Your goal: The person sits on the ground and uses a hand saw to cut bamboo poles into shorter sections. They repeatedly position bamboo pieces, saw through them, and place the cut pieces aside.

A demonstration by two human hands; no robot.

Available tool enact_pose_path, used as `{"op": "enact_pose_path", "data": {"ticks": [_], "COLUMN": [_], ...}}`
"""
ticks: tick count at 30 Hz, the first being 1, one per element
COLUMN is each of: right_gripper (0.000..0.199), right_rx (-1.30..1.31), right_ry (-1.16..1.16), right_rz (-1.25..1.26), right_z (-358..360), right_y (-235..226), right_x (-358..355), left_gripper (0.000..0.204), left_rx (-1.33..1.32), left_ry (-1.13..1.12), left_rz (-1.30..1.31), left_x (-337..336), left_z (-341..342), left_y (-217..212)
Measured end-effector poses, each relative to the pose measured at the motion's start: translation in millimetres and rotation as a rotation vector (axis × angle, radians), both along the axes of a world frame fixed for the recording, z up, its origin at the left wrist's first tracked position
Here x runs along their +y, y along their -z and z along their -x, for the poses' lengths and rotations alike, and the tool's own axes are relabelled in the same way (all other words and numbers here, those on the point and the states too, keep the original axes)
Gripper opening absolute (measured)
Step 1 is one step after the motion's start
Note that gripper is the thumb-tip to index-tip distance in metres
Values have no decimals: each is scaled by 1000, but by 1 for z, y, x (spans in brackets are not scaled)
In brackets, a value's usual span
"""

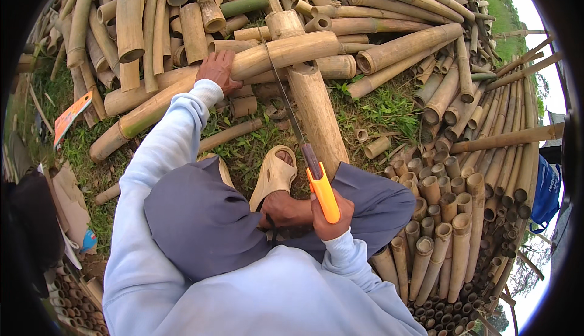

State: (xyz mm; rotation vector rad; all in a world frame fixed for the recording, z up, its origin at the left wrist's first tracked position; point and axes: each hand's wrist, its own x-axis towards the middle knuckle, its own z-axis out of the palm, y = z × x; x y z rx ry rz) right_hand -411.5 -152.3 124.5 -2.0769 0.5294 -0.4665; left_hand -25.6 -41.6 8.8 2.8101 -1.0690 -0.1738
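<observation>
**Sawing bamboo among the stacks**

The person sits low on the grass [377,114], knees drawn up in grey-blue trousers, pale blue sleeves reaching forward. The left hand [217,70] is stretched out and pressed flat with its fingers curled over a thick bamboo pole [267,56], which lies crosswise and a little tilted, its near end running down to the left among other lengths. That pole rests on top of an upright-looking thick bamboo post [316,117] that slants back toward the person's legs.

The right hand [328,217] is wrapped tight around the orange handle [323,193] of a hand saw, close in by the knee. The saw blade [286,101] runs long and thin from the handle up to the crosswise pole, meeting it just to the right of the left hand. Whether the teeth are already in the wood I cannot tell from here. The two hands are well apart, one at each end of the blade.

A bare foot in a tan sandal [274,175] sits on the ground just left of the handle, beside the slanting post.

All around lie bamboo poles heaped at the top and left, and a stack of short cut bamboo tubes [444,214] stands on end at the right. An orange and white flat package [72,115] lies on the grass at the far left
</observation>
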Motion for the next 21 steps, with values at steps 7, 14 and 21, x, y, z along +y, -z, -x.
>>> {"op": "enact_pose_path", "data": {"ticks": [7, 14, 21], "right_gripper": [13, 11, 17], "right_rx": [50, -9, -191], "right_ry": [4, -11, 63], "right_rz": [-54, 21, 241], "right_z": [6, -24, -27], "right_y": [-29, 6, -39], "right_x": [0, 1, -7], "left_gripper": [76, 77, 77], "left_rx": [180, 348, 276], "left_ry": [77, 8, 21], "left_rz": [79, 95, 84], "left_x": [6, 1, 3], "left_z": [-8, -18, -20], "left_y": [-13, -25, -16]}}
